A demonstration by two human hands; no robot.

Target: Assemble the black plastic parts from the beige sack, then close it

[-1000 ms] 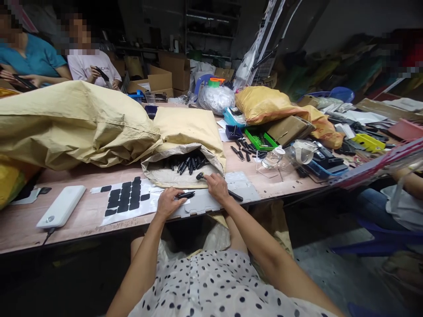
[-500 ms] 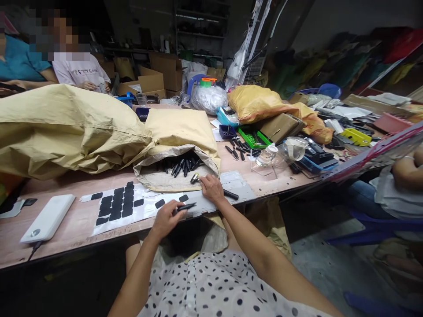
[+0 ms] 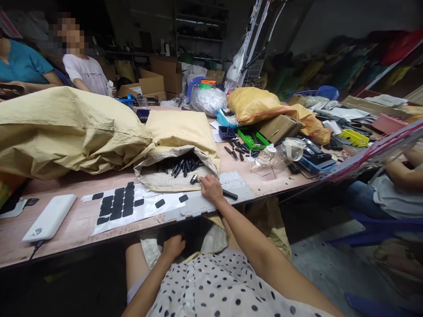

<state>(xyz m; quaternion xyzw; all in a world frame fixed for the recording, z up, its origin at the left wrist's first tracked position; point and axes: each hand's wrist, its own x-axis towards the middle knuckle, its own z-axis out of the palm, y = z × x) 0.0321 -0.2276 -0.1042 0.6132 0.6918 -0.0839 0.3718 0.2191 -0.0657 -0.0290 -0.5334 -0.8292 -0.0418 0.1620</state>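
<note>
My right hand point(image 3: 211, 188) is wrapped round a small hammer point(image 3: 230, 194) with a shiny metal head and a black handle. It rests over a grey board point(image 3: 236, 182) at the table's front edge. Below that edge, my left hand point(image 3: 174, 247) hangs over an open sack point(image 3: 214, 237) at my lap. Its fingers are curled, and whatever they may hold is hidden. Black pen-like parts point(image 3: 185, 166) lie in the mouth of a cream sack point(image 3: 180, 125) just beyond the hammer head. Left of the board is a white sheet point(image 3: 142, 211) with black rounded stickers point(image 3: 122, 202).
A white power bank point(image 3: 49, 218) with a cable lies on the left. Another large sack point(image 3: 72, 127) covers the back left. At right are a green tray point(image 3: 253, 138), a clear bottle point(image 3: 266, 156) and a yellow sack point(image 3: 257, 103). Other people sit at the far left and right.
My left hand, which held a black pen-like part over the board, has dropped below the table edge to the lap sack. The right hand stays on the hammer.
</note>
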